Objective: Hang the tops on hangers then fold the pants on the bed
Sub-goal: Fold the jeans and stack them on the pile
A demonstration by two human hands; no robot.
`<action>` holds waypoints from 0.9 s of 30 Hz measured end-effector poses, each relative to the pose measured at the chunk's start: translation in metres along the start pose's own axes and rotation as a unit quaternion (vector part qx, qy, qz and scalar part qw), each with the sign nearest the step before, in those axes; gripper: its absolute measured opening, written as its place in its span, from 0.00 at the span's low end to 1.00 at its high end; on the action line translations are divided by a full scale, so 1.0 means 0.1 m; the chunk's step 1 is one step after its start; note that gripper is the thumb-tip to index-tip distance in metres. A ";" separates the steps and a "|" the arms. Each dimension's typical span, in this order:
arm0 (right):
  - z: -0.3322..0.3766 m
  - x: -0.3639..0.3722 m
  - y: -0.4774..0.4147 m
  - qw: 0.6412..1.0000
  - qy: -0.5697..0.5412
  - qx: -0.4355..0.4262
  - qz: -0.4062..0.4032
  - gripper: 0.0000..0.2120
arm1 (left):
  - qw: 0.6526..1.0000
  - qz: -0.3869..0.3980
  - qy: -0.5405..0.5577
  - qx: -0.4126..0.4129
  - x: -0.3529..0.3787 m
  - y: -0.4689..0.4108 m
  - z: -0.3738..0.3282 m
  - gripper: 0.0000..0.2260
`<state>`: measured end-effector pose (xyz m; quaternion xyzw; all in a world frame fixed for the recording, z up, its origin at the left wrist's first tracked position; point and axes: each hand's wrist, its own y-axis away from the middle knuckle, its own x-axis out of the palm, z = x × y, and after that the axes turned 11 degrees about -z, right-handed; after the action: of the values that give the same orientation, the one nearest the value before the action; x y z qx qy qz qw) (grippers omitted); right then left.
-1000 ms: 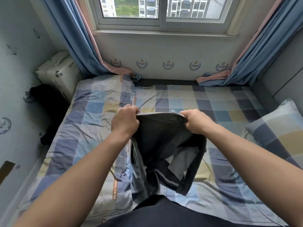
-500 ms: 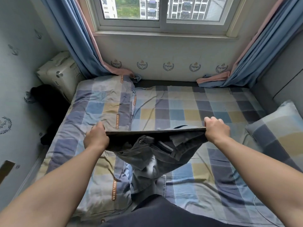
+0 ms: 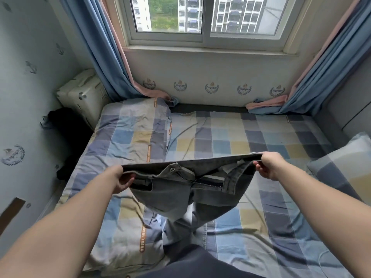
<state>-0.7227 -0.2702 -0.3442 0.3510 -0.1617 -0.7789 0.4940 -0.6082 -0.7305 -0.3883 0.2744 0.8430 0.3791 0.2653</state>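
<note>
Bedroom; bed with a blue, yellow and grey checked sheet (image 3: pixel 261 137) set under the window. Item one: grey denim pants (image 3: pixel 176 197), held above the sheet at mid-bed, waistband stretched taut and level, fly open, legs hanging down toward the near edge. Left hand (image 3: pixel 122 179) grips the waistband's left end, fingers curled round it; right hand (image 3: pixel 269 165) pinches the right end. Matching checked quilt (image 3: pixel 130 137) lies along the bed's left side. Checked pillow (image 3: pixel 345 167) at right. Blue curtains with pink lining (image 3: pixel 104 57) flank the white-framed window (image 3: pixel 204 38).
</note>
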 end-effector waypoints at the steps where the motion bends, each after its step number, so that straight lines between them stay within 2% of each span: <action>1: 0.14 0.02 0.05 1.000 -0.014 -0.007 0.005 0.11 | 1.000 0.011 0.028 0.009 0.02 0.07 -0.16 0.14; 5: 0.87 0.03 0.28 0.992 -0.059 -0.107 0.000 0.16 | 0.985 0.047 0.148 0.078 0.12 0.52 -0.91 0.17; 9: 1.76 -0.08 0.54 0.973 -0.095 -0.211 -0.006 0.22 | 0.964 0.083 0.201 0.155 0.12 1.14 -1.75 0.21; 14: 2.91 -0.45 0.99 0.944 -0.173 -0.281 -0.023 0.16 | 0.910 0.131 0.263 0.293 0.04 2.09 -2.67 0.18; 19: 3.79 -0.90 1.63 0.910 -0.285 -0.302 -0.003 0.12 | 0.857 0.178 0.245 0.416 -0.12 2.92 -3.32 0.14; 22: 4.15 -1.13 2.04 0.893 -0.330 -0.304 0.040 0.07 | 0.816 0.168 0.262 0.487 -0.19 3.30 -3.64 0.09; 24: 4.34 -1.27 2.31 0.880 -0.339 -0.321 0.085 0.06 | 0.789 0.144 0.266 0.534 -0.22 3.49 -3.84 0.13; 27: 4.46 -1.42 2.66 0.860 -0.323 -0.357 0.170 0.07 | 0.752 0.069 0.266 0.600 -0.30 3.68 -4.08 0.18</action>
<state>-0.8262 -0.3096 0.1829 -0.1534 -0.0796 -0.7570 0.6302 -0.7581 -0.7450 0.1413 0.3229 0.9125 -0.1295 -0.2151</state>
